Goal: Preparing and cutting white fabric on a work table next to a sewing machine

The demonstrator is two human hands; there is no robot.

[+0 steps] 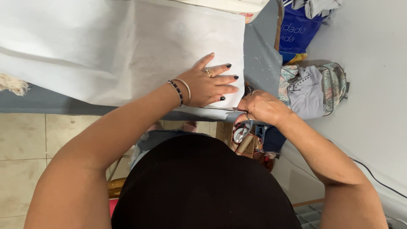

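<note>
A large sheet of white paper (110, 46) lies spread over a grey-blue table (46, 101). My left hand (210, 85) presses flat on the sheet near its right corner, fingers apart, with dark nails, a ring and bracelets at the wrist. My right hand (260, 106) is closed around the handles of scissors (239, 110). Their thin blades run left along the paper's lower edge, just under my left hand.
A white machine's corner (237, 6) sits at the table's far end. Folded patterned and grey clothes (313, 87) lie to the right, a blue bag (296, 29) behind them. A box of odds and ends (250, 142) stands on the floor below. A black cable (373, 178) runs along the right.
</note>
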